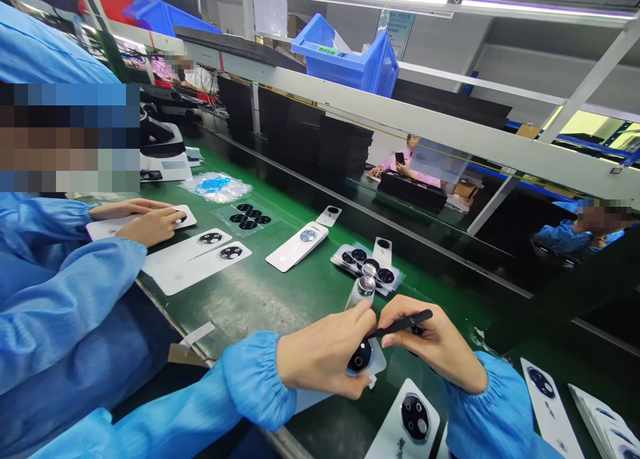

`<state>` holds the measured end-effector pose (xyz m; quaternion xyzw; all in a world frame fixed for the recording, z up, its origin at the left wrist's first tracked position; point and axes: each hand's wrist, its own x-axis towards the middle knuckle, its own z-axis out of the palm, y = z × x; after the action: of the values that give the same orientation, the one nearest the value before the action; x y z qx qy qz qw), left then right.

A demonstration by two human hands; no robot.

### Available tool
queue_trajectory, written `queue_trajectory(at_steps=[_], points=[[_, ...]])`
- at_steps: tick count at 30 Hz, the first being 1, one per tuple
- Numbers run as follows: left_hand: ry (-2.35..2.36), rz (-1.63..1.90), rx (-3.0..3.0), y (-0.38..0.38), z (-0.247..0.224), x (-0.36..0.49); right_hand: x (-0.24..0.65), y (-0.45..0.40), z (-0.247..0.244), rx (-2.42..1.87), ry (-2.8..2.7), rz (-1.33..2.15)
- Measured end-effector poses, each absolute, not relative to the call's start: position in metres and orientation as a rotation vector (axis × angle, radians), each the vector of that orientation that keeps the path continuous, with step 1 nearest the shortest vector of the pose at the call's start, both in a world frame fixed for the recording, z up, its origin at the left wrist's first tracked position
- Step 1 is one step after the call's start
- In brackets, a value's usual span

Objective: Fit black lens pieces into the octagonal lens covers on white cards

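My left hand [325, 349] is closed around the camera end of a white phone-shaped panel, its fingers curled beside a round black camera piece [359, 357]. Black tweezers [403, 323] are pinched in my right hand [435, 342], their tip meeting the left fingers at the top of the camera piece. Just behind my hands stands a small bottle with a metal cap [366, 285]. Close by lies a pile of black camera pieces [359, 255] on clear film. A similar white panel [407, 419] rests below my right hand. My left hand hides most of the held panel.
At left a co-worker's hands [150, 219] work on another white panel. Two panels [200, 259] lie beside them, near a film sheet of black discs [249, 217]. A phone-shaped stack [297, 245] sits mid-table. More panels [607, 422] lie at right; a blue bin [345, 59] stands overhead.
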<state>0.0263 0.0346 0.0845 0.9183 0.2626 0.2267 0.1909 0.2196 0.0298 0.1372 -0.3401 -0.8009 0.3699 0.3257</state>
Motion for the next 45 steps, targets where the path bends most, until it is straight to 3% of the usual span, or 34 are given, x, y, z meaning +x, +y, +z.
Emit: queue_trajectory(at_steps=[9,17,38,45], points=[[0.73,0.615,2.671,0.034,0.086,0.026,0.222,0.033,0.124,-0.957,-1.728,1.423],[0.786,0.544,2.581,0.031,0.091,0.026,0.221,0.035,0.114,-0.927,-1.56,1.5],[0.757,0.735,2.37,0.037,0.08,0.026,0.213,0.039,0.107,-0.889,-1.509,1.456],[0.823,0.858,2.361,0.04,0.077,0.02,0.221,0.053,0.112,-0.956,-1.461,1.058]])
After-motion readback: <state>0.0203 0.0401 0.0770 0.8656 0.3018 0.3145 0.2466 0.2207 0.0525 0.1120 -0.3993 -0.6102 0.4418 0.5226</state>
